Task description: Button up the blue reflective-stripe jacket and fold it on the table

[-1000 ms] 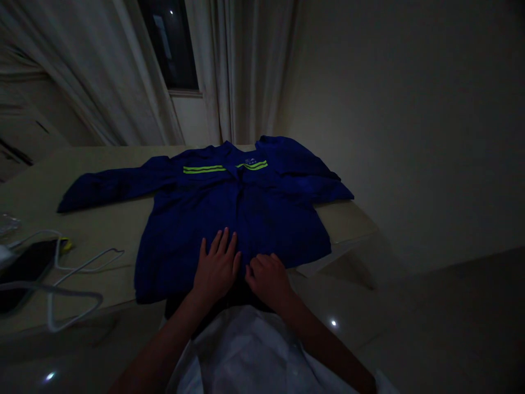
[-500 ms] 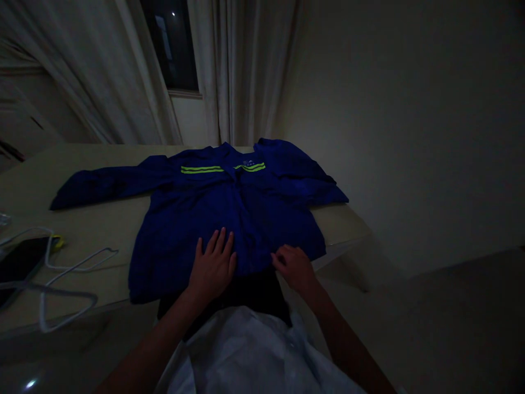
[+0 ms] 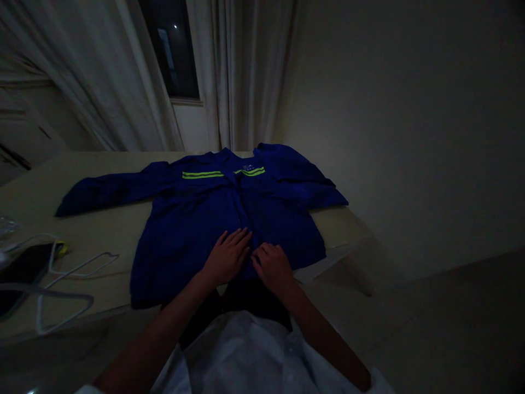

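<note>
A navy blue work jacket [image 3: 197,230] with yellow-green reflective stripes across the chest lies face up on a pale table [image 3: 102,257], its sleeves spread to both sides. My left hand [image 3: 227,257] rests flat on the jacket's lower front, fingers pointing right of centre. Close beside it, my right hand [image 3: 273,268] lies on the front near the hem, its fingers slightly curled. I cannot tell whether those fingers pinch the cloth. The two hands nearly touch at the jacket's centre opening.
White wire hangers [image 3: 69,279] and a black phone [image 3: 24,262] lie at the table's left, with a small yellow object [image 3: 61,249] and clear plastic [image 3: 8,227] nearby. Curtains [image 3: 246,71] and a wall stand behind the table.
My right hand has moved left from the jacket's right hem toward the centre. My left hand has turned inward and shifted right, bringing the hands close together.
</note>
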Demonstrator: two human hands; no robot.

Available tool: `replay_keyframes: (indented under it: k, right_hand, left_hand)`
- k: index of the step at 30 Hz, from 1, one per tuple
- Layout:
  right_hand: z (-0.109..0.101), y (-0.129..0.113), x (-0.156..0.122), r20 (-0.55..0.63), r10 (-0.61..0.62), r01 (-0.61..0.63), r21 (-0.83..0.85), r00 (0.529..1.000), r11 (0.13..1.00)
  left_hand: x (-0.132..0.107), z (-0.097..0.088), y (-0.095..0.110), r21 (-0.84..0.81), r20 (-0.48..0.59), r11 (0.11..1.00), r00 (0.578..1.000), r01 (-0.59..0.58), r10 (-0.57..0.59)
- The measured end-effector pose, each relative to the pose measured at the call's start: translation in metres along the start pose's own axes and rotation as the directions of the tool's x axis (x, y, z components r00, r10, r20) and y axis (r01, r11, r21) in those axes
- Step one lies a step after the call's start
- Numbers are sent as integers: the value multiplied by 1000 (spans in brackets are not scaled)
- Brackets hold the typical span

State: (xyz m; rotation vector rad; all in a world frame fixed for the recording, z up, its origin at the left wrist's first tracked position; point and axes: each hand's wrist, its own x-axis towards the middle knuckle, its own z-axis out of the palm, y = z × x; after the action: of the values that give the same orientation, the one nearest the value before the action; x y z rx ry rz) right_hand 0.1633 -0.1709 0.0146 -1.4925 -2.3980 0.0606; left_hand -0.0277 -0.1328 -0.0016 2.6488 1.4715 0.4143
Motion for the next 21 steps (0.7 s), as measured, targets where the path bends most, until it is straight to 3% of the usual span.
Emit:
replay_keyframes:
  k: [5,15,21]
  right_hand:
    - [-2,7,-2,19,-54,53,69,998,996]
    - [-4,5,0,33,-58,57,39,998,998]
    - [-4,14,1,84,-54,39,172,995,984]
  left_hand:
    - [-4,6,-1,-12,-10,1000,1000,23,-23]
    - [-4,2,2,-18,-41,999,998,37,-38]
    - [-4,7,-1,-25,-72,1000,997,15,-17]
